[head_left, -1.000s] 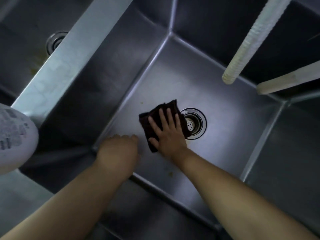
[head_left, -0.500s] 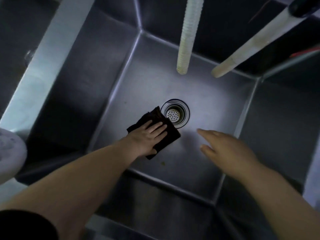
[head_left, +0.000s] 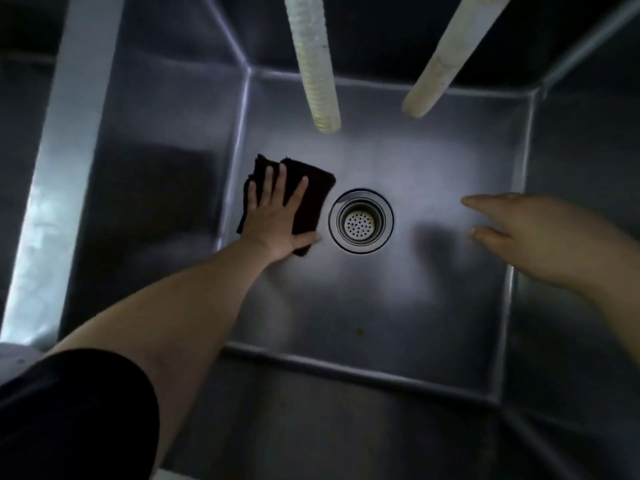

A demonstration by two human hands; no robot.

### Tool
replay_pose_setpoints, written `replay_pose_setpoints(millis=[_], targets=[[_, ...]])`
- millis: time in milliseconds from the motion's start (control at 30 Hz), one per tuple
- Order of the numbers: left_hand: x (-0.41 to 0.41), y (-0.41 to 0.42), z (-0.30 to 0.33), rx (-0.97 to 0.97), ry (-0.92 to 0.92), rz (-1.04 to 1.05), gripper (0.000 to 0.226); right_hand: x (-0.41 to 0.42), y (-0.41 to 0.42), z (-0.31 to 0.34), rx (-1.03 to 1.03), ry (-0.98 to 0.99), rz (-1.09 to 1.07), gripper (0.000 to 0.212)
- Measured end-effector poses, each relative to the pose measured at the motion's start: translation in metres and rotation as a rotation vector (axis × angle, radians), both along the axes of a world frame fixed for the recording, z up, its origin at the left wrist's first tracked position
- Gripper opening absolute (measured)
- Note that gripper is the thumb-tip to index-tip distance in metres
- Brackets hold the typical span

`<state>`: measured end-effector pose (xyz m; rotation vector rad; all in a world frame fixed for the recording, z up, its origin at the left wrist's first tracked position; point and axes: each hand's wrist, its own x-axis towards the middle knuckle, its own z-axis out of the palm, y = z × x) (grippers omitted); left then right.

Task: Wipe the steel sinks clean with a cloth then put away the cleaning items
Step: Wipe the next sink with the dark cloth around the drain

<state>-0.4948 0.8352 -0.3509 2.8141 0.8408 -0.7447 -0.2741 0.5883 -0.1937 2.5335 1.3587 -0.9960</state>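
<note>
Cloth (head_left: 304, 199), dark and folded into a thick pad, is lying flat on the floor of the steel sink (head_left: 433, 306), just left of the drain strainer (head_left: 361, 221) and near the basin's left wall. The left hand (head_left: 277, 220) is pressing down on it with fingers (head_left: 256, 199) straight and spread, the thumb reaching toward the drain; nothing is being pinched or curled around. The right hand (head_left: 540, 233) is hovering above the right side of the basin, fingers extended and loosely together, holding nothing and touching nothing. Two pale hoses (head_left: 317, 64) are hanging over the far part of the basin. A small brownish speck (head_left: 360, 330) is showing on the floor nearer the person.

Handling, as judged: the cloth is looking soft, light and limp, likely to bunch or unfold if dragged by one edge, and probably sliding easily on smooth steel. A flat palm over its middle, as shown, is suiting wiping; for lifting, a pinch across the folded layers near the centre is seeming safest.
</note>
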Motion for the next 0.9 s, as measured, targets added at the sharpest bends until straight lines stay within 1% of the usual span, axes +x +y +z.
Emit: replay_pose_setpoints(millis=[67, 133, 200, 267, 300, 400, 433, 533, 600, 667, 733, 833, 900], targets=[[-0.001, 0.007, -0.003, 0.039, -0.013, -0.038, 0.094, 0.0, 0.0, -0.002, 0.012, -0.005, -0.013, 0.056], [-0.008, 0.005, -0.005, 0.064, -0.04, -0.042, 0.081, -0.001, -0.002, -0.004, -0.018, -0.005, -0.014, 0.056], [-0.027, -0.002, -0.005, 0.061, -0.026, -0.022, 0.075, -0.002, -0.003, -0.007, -0.066, 0.009, -0.009, 0.053], [-0.056, -0.01, -0.003, 0.046, 0.013, -0.065, 0.076, -0.004, -0.003, -0.01, -0.088, 0.017, 0.007, 0.052], [-0.072, -0.014, 0.0, 0.034, 0.035, -0.125, 0.079, -0.004, -0.003, -0.011, -0.09, 0.025, 0.011, 0.052], [-0.109, -0.02, 0.018, -0.017, 0.122, -0.408, 0.099, -0.004, -0.003, -0.013, -0.068, 0.027, -0.006, 0.054], [-0.117, -0.021, 0.025, -0.024, 0.149, -0.488, 0.101, -0.004, -0.003, -0.014, -0.057, 0.018, -0.011, 0.054], [-0.141, -0.02, 0.024, -0.001, 0.35, -0.711, 0.098, -0.002, -0.003, -0.015, -0.038, 0.007, -0.02, 0.053], [-0.149, -0.025, 0.015, -0.025, 0.399, -0.78, 0.091, 0.0, -0.003, -0.016, -0.022, 0.013, -0.016, 0.053], [-0.137, -0.037, 0.013, -0.088, 0.365, -0.847, 0.088, 0.002, -0.003, -0.016, -0.008, 0.02, -0.028, 0.054], [-0.109, -0.052, 0.015, -0.092, 0.288, -0.93, 0.091, 0.005, -0.003, -0.014, -0.001, 0.014, -0.049, 0.056], [-0.057, -0.068, 0.011, -0.055, 0.041, -0.94, 0.087, 0.008, -0.003, -0.013, -0.016, 0.005, -0.045, 0.055], [-0.022, -0.076, 0.002, -0.066, -0.025, -0.906, 0.086, 0.009, -0.003, -0.013, -0.042, 0.008, -0.035, 0.054]])
